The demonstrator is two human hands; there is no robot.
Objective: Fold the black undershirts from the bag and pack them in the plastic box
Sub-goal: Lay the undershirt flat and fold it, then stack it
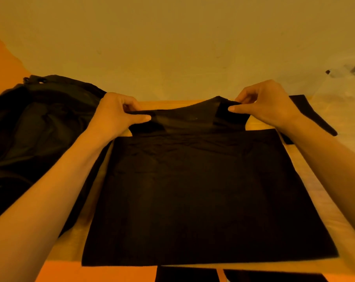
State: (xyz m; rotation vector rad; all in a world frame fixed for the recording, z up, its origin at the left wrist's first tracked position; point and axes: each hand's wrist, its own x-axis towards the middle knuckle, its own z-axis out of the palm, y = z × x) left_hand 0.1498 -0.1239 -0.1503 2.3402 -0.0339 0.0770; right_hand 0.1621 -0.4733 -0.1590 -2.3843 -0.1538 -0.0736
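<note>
The black undershirt is looking thin, light and limp, so it is likely going to sag and crease wherever it is unsupported; it is best taken at two matched points, such as the straps; nothing about it is seeming fragile or slippery. The left hand is pinching the left strap between thumb and fingers; the right hand is pinching the right strap the same way, both raising the top edge slightly. Below the straps the undershirt is lying flat on the wooden counter, hem nearest the person; it is showing matte, plain and faintly wrinkled. A dark bag is sitting just left of the undershirt; another black cloth is lying just to its right, partly hidden by the right forearm.
</note>
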